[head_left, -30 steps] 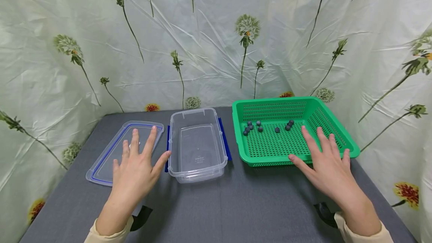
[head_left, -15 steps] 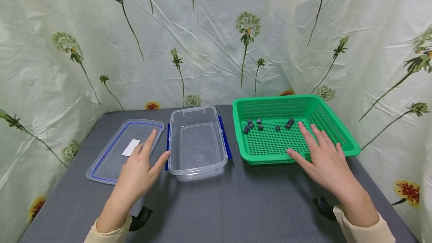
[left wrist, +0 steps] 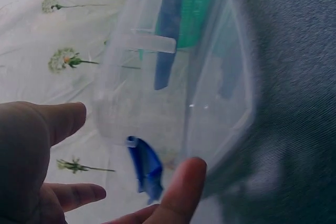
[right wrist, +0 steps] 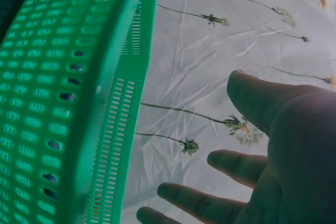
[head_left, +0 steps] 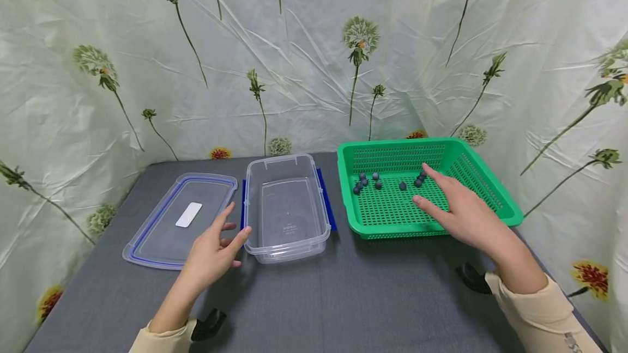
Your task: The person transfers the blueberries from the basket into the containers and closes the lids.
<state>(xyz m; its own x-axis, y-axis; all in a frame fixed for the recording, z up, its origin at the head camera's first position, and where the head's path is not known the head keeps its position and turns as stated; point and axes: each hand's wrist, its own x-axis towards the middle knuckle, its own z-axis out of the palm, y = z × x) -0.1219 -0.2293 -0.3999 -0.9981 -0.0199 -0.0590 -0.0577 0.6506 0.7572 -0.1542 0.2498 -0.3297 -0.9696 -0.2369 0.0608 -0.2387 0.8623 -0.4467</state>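
Observation:
My left hand [head_left: 211, 255], its fingers apart and holding nothing, hovers by the near left side of a clear plastic container [head_left: 288, 214] with blue side clips. In the left wrist view, thumb and fingertips stand close to the container wall [left wrist: 220, 114] and one blue clip [left wrist: 144, 166]. Over the right part of a green perforated basket [head_left: 392, 230] hangs my right hand [head_left: 466, 214], also holding nothing. Several blueberries [head_left: 403, 186] lie on the basket floor; a few lie close to the right index fingertip in the head view. The right wrist view shows spread fingers beside the basket rim [right wrist: 105, 72].
A clear lid [head_left: 162, 233] with a blue seal and a white label [head_left: 188, 214] lies flat on the grey table [head_left: 314, 304], left of the container. Behind the table hangs a flower-printed curtain [head_left: 309, 59].
My left hand has turned on its side and moved slightly right toward the container. The right hand has turned inward and shifted left and up over the basket. Basket, container and lid have not moved.

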